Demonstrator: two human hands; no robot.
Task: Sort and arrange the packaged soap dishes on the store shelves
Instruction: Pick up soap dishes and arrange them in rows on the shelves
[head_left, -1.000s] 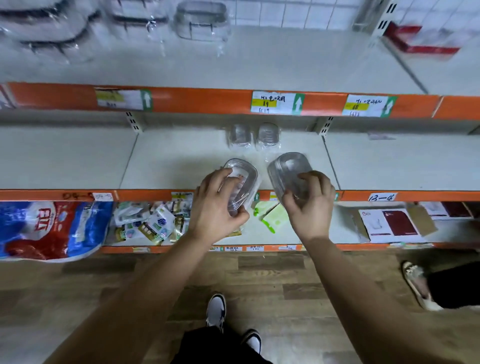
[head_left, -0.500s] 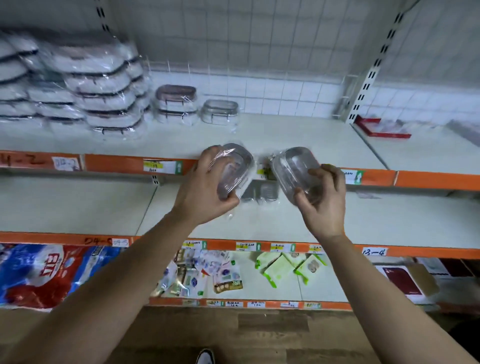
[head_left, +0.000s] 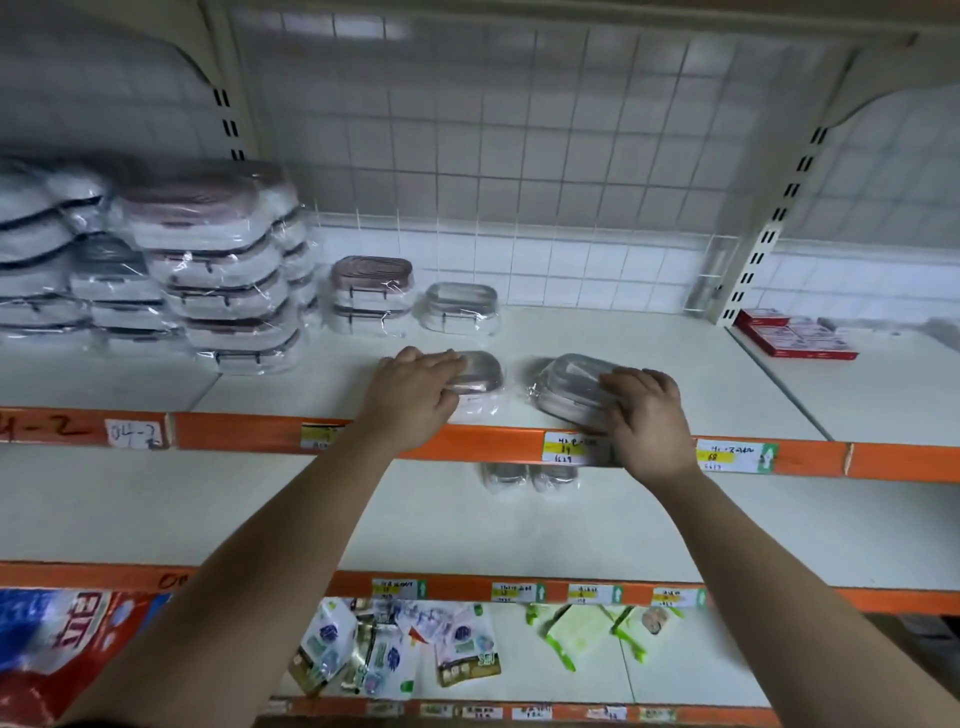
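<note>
On the front of the upper shelf (head_left: 675, 353) two wrapped soap dishes are seen side by side, not touching. The left soap dish (head_left: 480, 371) is laid flat, its long axis along the orange shelf edge, and is held under the left hand (head_left: 415, 395), fingers together and lightly bent over its lid. The right soap dish (head_left: 569, 387) is tilted, its long axis slanted towards the back left, and its near end is gripped by the curled fingers of the right hand (head_left: 647, 421). Stacks of wrapped dishes (head_left: 223, 270) are kept further back; two more dishes (head_left: 530, 475) are seen on the middle shelf (head_left: 260, 509).
</note>
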